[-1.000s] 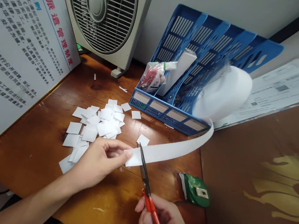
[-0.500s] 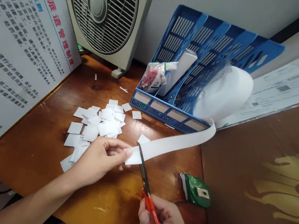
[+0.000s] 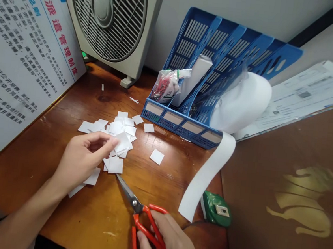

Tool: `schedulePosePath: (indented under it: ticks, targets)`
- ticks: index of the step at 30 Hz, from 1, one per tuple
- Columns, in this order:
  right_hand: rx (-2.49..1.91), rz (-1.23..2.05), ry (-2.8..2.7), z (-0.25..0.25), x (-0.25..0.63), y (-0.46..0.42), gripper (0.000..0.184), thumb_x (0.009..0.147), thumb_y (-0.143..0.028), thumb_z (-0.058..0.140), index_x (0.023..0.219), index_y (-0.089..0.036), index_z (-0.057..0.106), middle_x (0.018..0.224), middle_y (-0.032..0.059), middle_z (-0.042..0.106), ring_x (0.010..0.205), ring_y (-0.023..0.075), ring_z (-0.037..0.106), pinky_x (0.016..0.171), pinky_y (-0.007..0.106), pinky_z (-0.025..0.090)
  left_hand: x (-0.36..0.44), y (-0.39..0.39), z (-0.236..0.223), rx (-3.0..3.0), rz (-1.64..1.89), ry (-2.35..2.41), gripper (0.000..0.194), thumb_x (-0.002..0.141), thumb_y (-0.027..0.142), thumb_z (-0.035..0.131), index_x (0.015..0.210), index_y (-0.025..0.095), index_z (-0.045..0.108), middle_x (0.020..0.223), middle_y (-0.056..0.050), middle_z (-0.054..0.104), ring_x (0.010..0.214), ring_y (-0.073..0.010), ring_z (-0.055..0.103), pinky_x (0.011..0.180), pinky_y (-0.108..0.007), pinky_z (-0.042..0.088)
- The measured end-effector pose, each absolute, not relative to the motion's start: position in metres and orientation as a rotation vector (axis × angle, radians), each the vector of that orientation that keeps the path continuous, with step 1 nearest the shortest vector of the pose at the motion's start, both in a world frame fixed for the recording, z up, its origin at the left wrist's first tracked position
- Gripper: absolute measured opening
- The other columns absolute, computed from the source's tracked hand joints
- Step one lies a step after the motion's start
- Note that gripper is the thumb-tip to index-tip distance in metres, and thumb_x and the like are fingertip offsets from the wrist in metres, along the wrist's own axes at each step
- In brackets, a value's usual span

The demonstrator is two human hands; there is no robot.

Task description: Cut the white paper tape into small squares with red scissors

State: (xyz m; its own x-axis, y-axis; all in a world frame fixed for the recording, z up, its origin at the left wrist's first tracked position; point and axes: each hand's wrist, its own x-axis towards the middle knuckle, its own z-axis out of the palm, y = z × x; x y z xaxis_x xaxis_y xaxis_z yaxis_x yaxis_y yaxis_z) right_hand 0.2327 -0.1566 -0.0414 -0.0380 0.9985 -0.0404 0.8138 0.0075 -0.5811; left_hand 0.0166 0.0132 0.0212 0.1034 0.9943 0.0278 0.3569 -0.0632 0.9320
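Between thumb and fingers, my left hand (image 3: 82,155) pinches a small white square (image 3: 122,143) above a loose pile of similar white squares (image 3: 120,125). My right hand (image 3: 169,239) grips red-handled scissors (image 3: 141,211) by the handles, their blades together and the tip pointing toward the pile. A long white strip (image 3: 205,180) hangs free from a white roll (image 3: 243,103) resting in the blue file rack (image 3: 184,122). Its loose end lies by a green tape measure (image 3: 217,209). One single white square (image 3: 157,157) sits apart on the wooden table (image 3: 136,181).
A box fan (image 3: 106,15) stands at the back left, beside a printed board (image 3: 28,46). The rack also holds a bag of red items (image 3: 166,85) and a narrow white box (image 3: 193,80). A brown surface with a gold figure (image 3: 304,202) borders the right.
A square has come off the strip's end, and my left hand has carried it left over the pile. The strip now droops freely. My right hand has swung the scissors left and down.
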Motion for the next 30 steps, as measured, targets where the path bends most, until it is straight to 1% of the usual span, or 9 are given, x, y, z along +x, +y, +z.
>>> schedulePosePath:
  ticks: [4,6,8,11,14,18,24,27,30]
  targets:
    - [-1.814,0.442,-1.891,-0.023,0.243,-0.146,0.016,0.096,-0.03,0.06,0.106,-0.023,0.071,0.101,0.0076,0.076,0.092,0.0216,0.074,0.082,0.029,0.058,0.02,0.012,0.016,1.731,0.963,1.437,0.027,0.094,0.038,0.067,0.076,0.019,0.072,0.068,0.002,0.07,0.059,-0.0132,0.062,0.059,-0.023,0.046]
    - [-2.03,0.309,-1.637,-0.007,0.26,-0.137,0.025,0.098,-0.045,0.058,0.099,-0.023,0.071,0.087,0.0069,0.072,0.077,0.0225,0.07,0.071,0.033,0.054,0.02,0.012,0.016,1.85,0.989,1.469,0.028,0.096,0.036,0.065,0.076,0.019,0.072,0.067,0.002,0.07,0.06,-0.0137,0.062,0.06,-0.025,0.045]
    - [-2.399,0.157,-1.25,0.007,0.282,-0.124,0.044,0.092,-0.061,0.057,0.107,-0.022,0.07,0.073,0.0051,0.068,0.062,0.0243,0.064,0.059,0.035,0.045,0.019,0.014,0.015,1.976,1.059,1.493,0.029,0.097,0.032,0.063,0.074,0.019,0.071,0.067,0.001,0.07,0.062,-0.0145,0.062,0.063,-0.026,0.046]
    - [-2.641,0.427,-1.076,0.018,0.314,-0.102,0.063,0.087,-0.068,0.057,0.123,-0.016,0.065,0.067,0.0043,0.07,0.074,0.0309,0.068,0.065,0.037,0.044,0.017,0.018,0.011,2.139,1.221,1.485,0.029,0.097,0.026,0.063,0.072,0.017,0.073,0.084,-0.005,0.077,0.08,-0.0187,0.07,0.077,-0.028,0.051]
    - [-2.488,0.786,-1.168,0.014,0.33,-0.085,0.053,0.084,-0.069,0.06,0.096,-0.019,0.071,0.057,0.0014,0.064,0.063,0.0246,0.063,0.061,0.033,0.041,0.016,0.022,0.007,2.168,1.376,1.447,0.02,0.094,0.024,0.067,0.08,0.017,0.08,0.11,-0.009,0.078,0.1,-0.0229,0.072,0.093,-0.033,0.052]
    - [-2.125,0.938,-1.183,0.003,0.327,-0.076,0.043,0.079,-0.062,0.071,0.075,-0.019,0.066,0.055,-0.0039,0.05,0.052,0.0131,0.043,0.051,0.027,0.028,0.016,0.017,0.013,1.961,1.389,1.44,0.011,0.089,0.025,0.072,0.084,0.021,0.081,0.108,-0.006,0.078,0.101,-0.0219,0.072,0.091,-0.032,0.054]
    - [-1.568,0.969,-0.941,-0.005,0.294,-0.067,0.039,0.081,-0.053,0.079,0.09,-0.017,0.069,0.067,0.0007,0.064,0.052,0.0132,0.055,0.043,0.023,0.043,0.041,-0.017,0.019,1.486,0.875,1.2,0.021,0.082,0.036,0.079,0.068,0.021,0.075,0.109,-0.005,0.071,0.083,-0.0183,0.069,0.059,-0.025,0.05]
    - [-1.421,0.921,-0.896,-0.01,0.281,-0.064,0.035,0.084,-0.05,0.079,0.088,-0.017,0.068,0.073,0.004,0.07,0.055,0.0152,0.064,0.043,0.023,0.053,0.065,-0.032,0.011,1.255,0.736,1.063,0.022,0.081,0.037,0.081,0.073,0.019,0.072,0.125,-0.007,0.064,0.081,-0.0158,0.068,0.065,-0.026,0.052]
    - [-1.32,0.909,-0.825,-0.018,0.276,-0.066,0.028,0.088,-0.044,0.078,0.092,-0.018,0.067,0.077,0.0032,0.071,0.061,0.0172,0.071,0.045,0.023,0.058,0.083,-0.037,0.003,1.107,0.746,1.033,0.023,0.083,0.037,0.08,0.077,0.019,0.067,0.135,-0.008,0.06,0.111,-0.0243,0.067,0.078,-0.027,0.054]
